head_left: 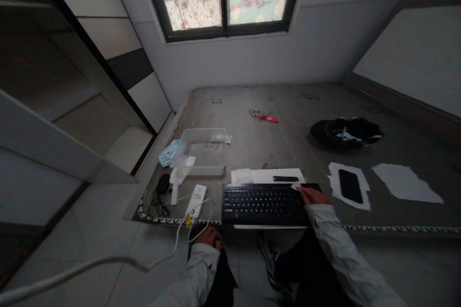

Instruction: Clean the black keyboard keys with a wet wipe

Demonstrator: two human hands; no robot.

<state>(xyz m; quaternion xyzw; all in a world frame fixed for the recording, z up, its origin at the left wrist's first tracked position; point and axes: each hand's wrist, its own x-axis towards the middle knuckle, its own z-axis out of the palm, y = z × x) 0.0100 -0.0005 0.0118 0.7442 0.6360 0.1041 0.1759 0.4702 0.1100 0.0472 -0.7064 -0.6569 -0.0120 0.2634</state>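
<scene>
A black keyboard [264, 204] lies at the front edge of a grey raised platform [288, 124]. My right hand [312, 195] rests on the keyboard's right end, fingers curled over its top corner. Below the platform's edge, my left hand [209, 237] hangs by my knee, fingers curled, close to a white cable [173, 249]; what it holds, if anything, is hidden. Behind the keyboard a black pen-like object [285, 179] lies on a white sheet [268, 175].
A clear plastic tub [203, 151] and a white power strip [196, 200] stand left of the keyboard, with a black mouse [163, 184] farther left. To the right lie a black phone [350, 185] on paper, a black cap [345, 133] and a torn sheet [405, 182].
</scene>
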